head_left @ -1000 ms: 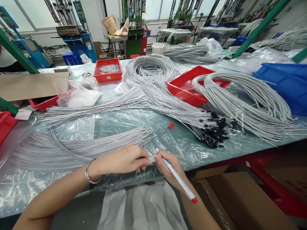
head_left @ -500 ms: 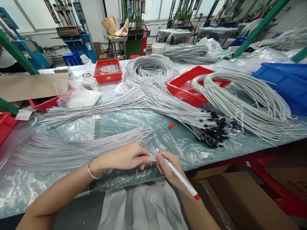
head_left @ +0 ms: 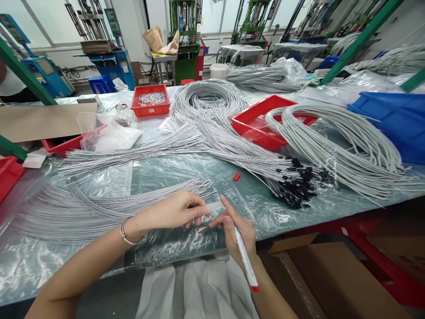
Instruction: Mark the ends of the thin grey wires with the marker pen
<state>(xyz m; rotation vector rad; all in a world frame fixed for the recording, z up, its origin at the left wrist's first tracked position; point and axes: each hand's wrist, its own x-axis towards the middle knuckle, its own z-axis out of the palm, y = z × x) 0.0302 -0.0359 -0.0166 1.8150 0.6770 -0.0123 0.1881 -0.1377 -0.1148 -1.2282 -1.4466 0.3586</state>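
Observation:
My left hand (head_left: 181,209) pinches a small clear flat strip (head_left: 215,205), which sticks out to the right from between thumb and fingers. A white marker pen (head_left: 245,257) with a red end rests in my right hand (head_left: 239,226), its red end pointing down toward my forearm and its tip hidden by the hand. The right index finger is stretched out at the strip's far end; whether it touches is hard to tell. Beyond my hands lies a small red cap (head_left: 237,177). Thin grey cables (head_left: 109,206) fan out beside and behind my left hand.
A long cable bundle with black ends (head_left: 297,184) lies across the table, with a coil (head_left: 345,137) to its right. Red trays (head_left: 151,108), a second red tray (head_left: 259,119), a plastic bag (head_left: 113,137) and a blue bin (head_left: 392,128) stand around. A cardboard box (head_left: 335,279) is below the edge.
My right hand has drawn back slightly and extended its index finger; the marker has swung steeper, its tip now covered. More of the clear strip shows in my left hand.

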